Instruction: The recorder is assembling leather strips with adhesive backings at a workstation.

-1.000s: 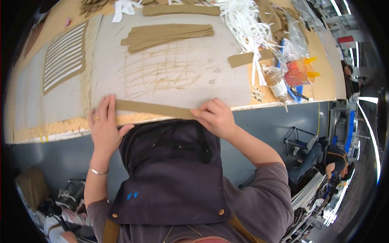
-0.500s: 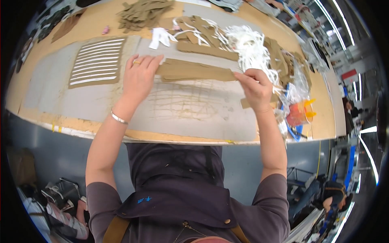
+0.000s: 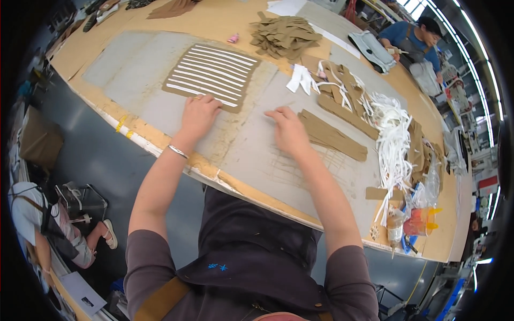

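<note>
Reaching left hand (image 3: 198, 116): palm down, its fingers close together, tips touching the near edge of the striped panel (image 3: 211, 75); whether they pinch that edge, I cannot tell.
Right hand (image 3: 289, 130): over the gray mat (image 3: 251, 134), well apart from the panel, fingers loosely bent and 1 pointing left; whether it grips anything, I cannot tell.
Panel position: left of center, flat on the table (image 3: 209, 27), its brown face crossed by parallel white bands.
Brown strips (image 3: 334, 140): a flat stack just beside the right hand, slanting down to the right.
Brown band (image 3: 348, 116): long and narrow, just beyond that stack.
White tapes (image 3: 393, 128): a loose tangle at the right ends of both.
Short white pieces (image 3: 301, 79): lying near the left end of the brown band.
Brown heap (image 3: 286, 36): a loose pile farther across the table.
Bottle (image 3: 395, 222): at the right, nozzle toward the near table edge, beside a red container (image 3: 419, 223) with orange handles sticking out.
Co-worker (image 3: 412, 45): far side, blue top.
Bracelet (image 3: 178, 152): silver, around the left wrist.
</note>
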`<control>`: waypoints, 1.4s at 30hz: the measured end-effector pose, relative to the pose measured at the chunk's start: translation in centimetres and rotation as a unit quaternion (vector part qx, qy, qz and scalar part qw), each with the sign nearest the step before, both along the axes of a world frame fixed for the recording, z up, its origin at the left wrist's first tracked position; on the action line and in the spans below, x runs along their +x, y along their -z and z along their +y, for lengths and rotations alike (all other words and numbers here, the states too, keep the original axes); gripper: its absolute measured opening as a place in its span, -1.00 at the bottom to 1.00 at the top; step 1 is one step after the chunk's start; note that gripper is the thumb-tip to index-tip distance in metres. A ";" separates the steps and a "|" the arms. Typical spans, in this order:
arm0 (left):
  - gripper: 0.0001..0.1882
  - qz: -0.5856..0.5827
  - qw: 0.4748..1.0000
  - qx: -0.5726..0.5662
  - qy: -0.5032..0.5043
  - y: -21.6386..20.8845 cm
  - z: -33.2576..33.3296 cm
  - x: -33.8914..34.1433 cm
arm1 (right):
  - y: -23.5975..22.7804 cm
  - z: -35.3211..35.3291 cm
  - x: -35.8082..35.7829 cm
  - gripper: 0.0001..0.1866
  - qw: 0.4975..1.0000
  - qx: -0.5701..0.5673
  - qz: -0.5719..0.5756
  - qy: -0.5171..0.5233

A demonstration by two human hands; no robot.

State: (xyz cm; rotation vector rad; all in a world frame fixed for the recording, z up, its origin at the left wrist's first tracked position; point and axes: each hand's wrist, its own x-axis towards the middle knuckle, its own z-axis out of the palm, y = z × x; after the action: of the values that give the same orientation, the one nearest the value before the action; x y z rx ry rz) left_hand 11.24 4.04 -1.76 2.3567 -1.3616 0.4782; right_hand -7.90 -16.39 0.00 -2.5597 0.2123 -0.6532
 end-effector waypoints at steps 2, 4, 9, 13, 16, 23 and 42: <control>-0.87 -0.014 1.000 0.011 -0.008 0.2 -0.5 0.3 | -0.3 2.5 4.1 -0.52 0.999 0.010 0.034 -0.001; -0.89 -0.028 0.999 0.020 -0.012 0.6 -1.2 0.5 | -0.5 3.6 6.3 -0.48 0.998 0.018 0.068 0.002; -0.89 0.184 0.978 -0.068 -0.070 0.2 -1.1 1.7 | -0.6 4.1 7.7 -0.43 0.979 -0.036 0.197 0.050; -0.71 0.489 0.729 -0.438 -0.194 0.5 2.7 9.0 | 0.1 3.5 7.7 -0.51 0.982 -0.044 0.178 0.044; -0.83 0.457 0.528 -0.693 -0.179 -2.4 10.0 14.5 | 0.4 3.4 7.6 -0.51 0.984 -0.050 0.167 0.041; -0.79 0.104 0.746 -0.619 -0.223 -10.4 15.9 10.7 | 0.7 3.2 6.6 -0.44 0.994 0.057 0.091 0.013; -0.77 0.180 0.960 -0.045 0.210 -2.2 0.4 -15.5 | -6.9 0.9 -25.9 -0.74 0.873 0.272 0.379 0.141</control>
State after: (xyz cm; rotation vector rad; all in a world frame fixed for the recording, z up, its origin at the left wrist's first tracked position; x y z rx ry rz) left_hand -4.26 4.40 0.41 1.8856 -1.5581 -0.0153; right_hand -33.78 -15.45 6.90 -2.1000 0.9017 0.3371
